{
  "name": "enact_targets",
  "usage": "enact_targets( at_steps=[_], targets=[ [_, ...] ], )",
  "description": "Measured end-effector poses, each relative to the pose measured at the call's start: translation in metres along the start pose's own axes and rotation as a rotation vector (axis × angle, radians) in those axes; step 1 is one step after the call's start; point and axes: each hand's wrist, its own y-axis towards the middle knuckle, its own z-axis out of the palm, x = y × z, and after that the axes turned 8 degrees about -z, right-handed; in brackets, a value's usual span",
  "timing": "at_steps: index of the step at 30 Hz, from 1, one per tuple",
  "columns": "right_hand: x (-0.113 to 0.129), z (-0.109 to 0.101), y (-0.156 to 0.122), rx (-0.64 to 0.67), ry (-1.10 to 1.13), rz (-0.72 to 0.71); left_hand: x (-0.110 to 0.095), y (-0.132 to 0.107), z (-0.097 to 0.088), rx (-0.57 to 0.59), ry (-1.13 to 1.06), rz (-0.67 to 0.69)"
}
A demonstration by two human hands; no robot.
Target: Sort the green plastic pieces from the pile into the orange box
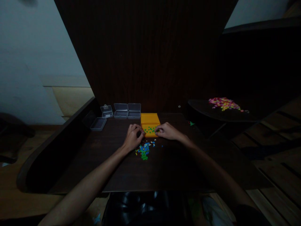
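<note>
A small yellow box (150, 118) lies open on the dark table, its lid tilted back and several small green pieces (150, 129) inside it. My left hand (133, 137) is at the box's left edge, with thumb and fingers curled against the side. From the right, my right hand (168, 131) reaches over the box's right edge, its fingertips pinched close to the green pieces. Whether a piece is between them is too small to tell. Just in front of the box is a loose heap of tiny blue, green, yellow and white building pieces (144, 150).
Open clear plastic cases (127, 111) stand along the back left, with another clear case (98, 124) nearer the left side panel. A heap of pink, red and yellow bits (224, 103) sits on the raised shelf (202, 108) at right. A dark panel (150, 56) rises behind the table.
</note>
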Motion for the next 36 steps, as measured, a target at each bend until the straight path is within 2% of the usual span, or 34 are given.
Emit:
enact_targets(
  at_steps=[6,12,18,24,29,36],
  targets=[
    [-0.011,0.003,0.012,0.093,-0.002,-0.036,0.000,0.001,0.004,0.003,-0.014,-0.033],
    [-0.017,0.005,0.016,0.125,-0.013,-0.018,0.000,0.001,0.004,0.006,-0.012,-0.022],
    [-0.011,0.004,0.011,0.024,0.055,-0.022,-0.003,0.000,0.002,0.001,-0.022,0.048],
    [0.007,0.014,0.013,-0.049,0.213,-0.114,-0.009,-0.005,0.000,0.006,-0.017,0.175],
    [0.013,0.021,0.015,-0.093,0.214,-0.181,-0.013,-0.007,-0.003,0.023,-0.003,0.187],
    [0.012,0.022,0.016,-0.126,0.180,-0.152,-0.011,-0.006,-0.002,0.005,0.003,0.175]
  ],
)
